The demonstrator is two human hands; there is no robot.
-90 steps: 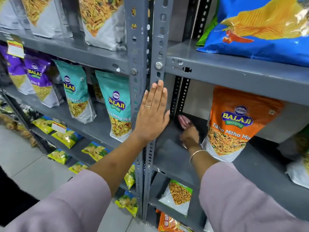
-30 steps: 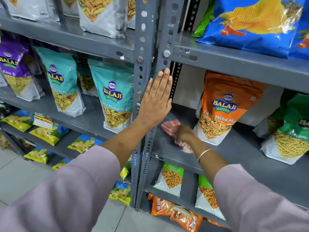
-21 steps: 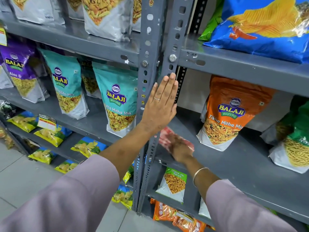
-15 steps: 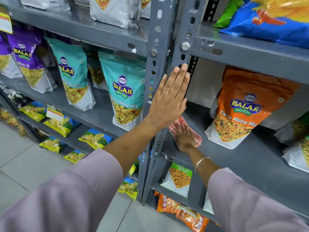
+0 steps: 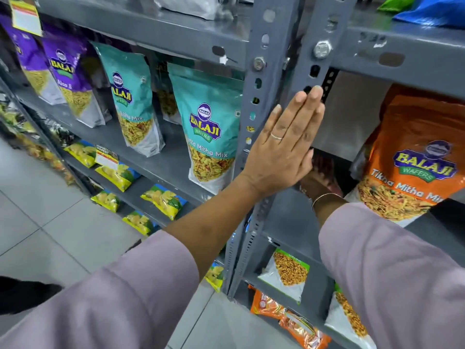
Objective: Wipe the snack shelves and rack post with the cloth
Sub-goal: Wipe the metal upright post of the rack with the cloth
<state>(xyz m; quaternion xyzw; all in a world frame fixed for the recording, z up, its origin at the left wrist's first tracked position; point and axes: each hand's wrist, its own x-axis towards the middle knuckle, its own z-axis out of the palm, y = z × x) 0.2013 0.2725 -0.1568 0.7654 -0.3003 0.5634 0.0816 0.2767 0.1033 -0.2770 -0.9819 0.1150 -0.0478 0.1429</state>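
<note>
My left hand (image 5: 284, 144) lies flat, fingers straight and together, against the grey perforated rack post (image 5: 309, 46); it holds nothing. Behind it my right hand (image 5: 318, 182) reaches deep onto the grey middle shelf (image 5: 286, 215), pressing a pink-and-white cloth (image 5: 327, 165) onto the shelf surface near the back. My left hand hides most of the right hand and the cloth. An orange Balaji snack bag (image 5: 412, 162) stands on the same shelf just right of the cloth.
Teal snack bags (image 5: 208, 127) and purple bags (image 5: 68, 74) stand on the left rack's shelf. Yellow packets (image 5: 115, 172) lie on lower left shelves. More bags (image 5: 284, 273) fill the shelf below my right arm. A blue bag (image 5: 432, 11) sits on the upper shelf. Tiled floor (image 5: 50, 235) lies at left.
My right hand has pushed the cloth farther back along the shelf, slipping behind my left hand. The left hand stays flat on the post. The view has moved closer.
</note>
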